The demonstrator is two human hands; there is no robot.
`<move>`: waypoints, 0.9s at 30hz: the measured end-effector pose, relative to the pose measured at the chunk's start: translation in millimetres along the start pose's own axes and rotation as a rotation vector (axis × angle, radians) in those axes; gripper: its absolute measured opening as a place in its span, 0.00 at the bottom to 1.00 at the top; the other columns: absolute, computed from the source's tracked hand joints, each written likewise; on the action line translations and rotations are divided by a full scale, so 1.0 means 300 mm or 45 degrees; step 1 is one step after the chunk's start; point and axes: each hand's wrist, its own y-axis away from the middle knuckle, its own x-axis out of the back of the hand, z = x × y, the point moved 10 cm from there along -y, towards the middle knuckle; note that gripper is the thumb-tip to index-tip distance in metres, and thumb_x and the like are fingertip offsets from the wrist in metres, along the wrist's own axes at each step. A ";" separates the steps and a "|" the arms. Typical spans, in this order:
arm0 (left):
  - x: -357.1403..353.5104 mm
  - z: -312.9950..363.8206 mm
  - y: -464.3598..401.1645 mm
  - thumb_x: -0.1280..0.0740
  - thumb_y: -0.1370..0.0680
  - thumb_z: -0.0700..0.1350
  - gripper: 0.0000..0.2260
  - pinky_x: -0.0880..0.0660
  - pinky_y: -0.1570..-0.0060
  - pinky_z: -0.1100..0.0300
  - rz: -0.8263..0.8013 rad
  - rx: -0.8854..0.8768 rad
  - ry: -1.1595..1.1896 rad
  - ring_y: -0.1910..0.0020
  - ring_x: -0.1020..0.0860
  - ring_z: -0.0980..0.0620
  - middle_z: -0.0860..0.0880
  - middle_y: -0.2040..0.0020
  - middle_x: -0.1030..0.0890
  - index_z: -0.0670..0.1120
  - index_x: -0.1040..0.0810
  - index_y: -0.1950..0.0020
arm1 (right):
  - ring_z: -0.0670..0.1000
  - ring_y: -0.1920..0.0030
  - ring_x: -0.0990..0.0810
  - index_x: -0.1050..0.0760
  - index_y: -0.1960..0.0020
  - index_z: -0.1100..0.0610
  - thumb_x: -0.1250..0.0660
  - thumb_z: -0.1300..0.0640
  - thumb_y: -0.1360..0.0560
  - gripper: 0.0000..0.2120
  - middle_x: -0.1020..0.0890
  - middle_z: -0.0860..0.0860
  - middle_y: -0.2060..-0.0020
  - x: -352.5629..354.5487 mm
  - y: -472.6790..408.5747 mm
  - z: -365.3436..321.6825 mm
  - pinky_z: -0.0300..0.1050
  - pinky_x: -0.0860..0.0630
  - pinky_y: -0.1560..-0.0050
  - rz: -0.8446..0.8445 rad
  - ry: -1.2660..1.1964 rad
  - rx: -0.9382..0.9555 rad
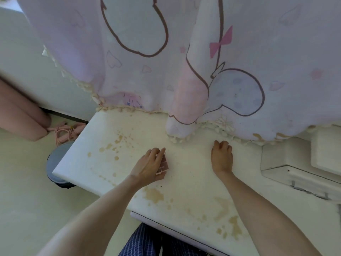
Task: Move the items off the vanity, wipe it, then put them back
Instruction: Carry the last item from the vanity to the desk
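The white vanity top (186, 183) carries several tan stains on its left part and near its front edge. My left hand (149, 167) grips a small clear bottle with a dark red label (164, 164), held low over the middle of the top. My right hand (221, 157) rests on the vanity with its fingers curled under, close to the curtain's fringe. Whether it holds anything is hidden.
A pink and white cartoon curtain (184, 61) hangs down onto the back of the vanity. A white box-like unit (295, 163) stands at the right. Left of the vanity on the floor are a dark round bin (57, 163) and a pink cable (68, 132).
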 end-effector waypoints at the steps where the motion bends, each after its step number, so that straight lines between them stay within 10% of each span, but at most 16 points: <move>1: 0.001 0.014 -0.016 0.24 0.39 0.52 0.35 0.22 0.67 0.56 -0.007 -0.006 0.028 0.59 0.22 0.42 0.41 0.52 0.24 0.36 0.28 0.38 | 0.61 0.68 0.26 0.24 0.56 0.67 0.24 0.71 0.42 0.16 0.25 0.64 0.63 0.009 0.000 -0.003 0.46 0.29 0.76 0.007 -0.009 0.031; 7: 0.045 0.137 -0.132 0.42 0.34 0.60 0.32 0.23 0.64 0.53 -0.020 -0.067 0.153 0.53 0.23 0.41 0.41 0.50 0.23 0.39 0.28 0.39 | 0.63 0.58 0.23 0.26 0.51 0.68 0.28 0.65 0.31 0.12 0.23 0.65 0.53 0.047 0.030 0.045 0.49 0.24 0.69 0.021 -0.281 -0.004; 13: 0.100 0.322 -0.253 0.43 0.34 0.61 0.34 0.24 0.59 0.52 0.008 -0.362 0.167 0.53 0.24 0.41 0.42 0.52 0.23 0.37 0.28 0.39 | 0.59 0.69 0.25 0.26 0.58 0.65 0.25 0.66 0.36 0.11 0.24 0.60 0.67 0.207 0.118 0.096 0.48 0.25 0.69 0.179 -0.181 -0.013; 18: 0.185 0.504 -0.324 0.33 0.30 0.54 0.32 0.29 0.48 0.52 -0.003 -0.568 0.237 0.43 0.28 0.41 0.40 0.44 0.26 0.38 0.34 0.32 | 0.60 0.64 0.27 0.26 0.54 0.67 0.44 0.60 0.29 0.12 0.26 0.62 0.57 0.376 0.231 0.240 0.49 0.28 0.63 0.393 -0.355 -0.427; 27: 0.276 1.044 -0.064 0.26 0.36 0.54 0.26 0.28 0.60 0.54 -0.005 -1.282 0.232 0.55 0.25 0.44 0.44 0.54 0.24 0.39 0.27 0.46 | 0.57 0.72 0.26 0.29 0.62 0.61 0.38 0.54 0.28 0.10 0.24 0.54 0.70 0.691 0.859 0.371 0.42 0.33 0.75 0.758 -0.070 -1.132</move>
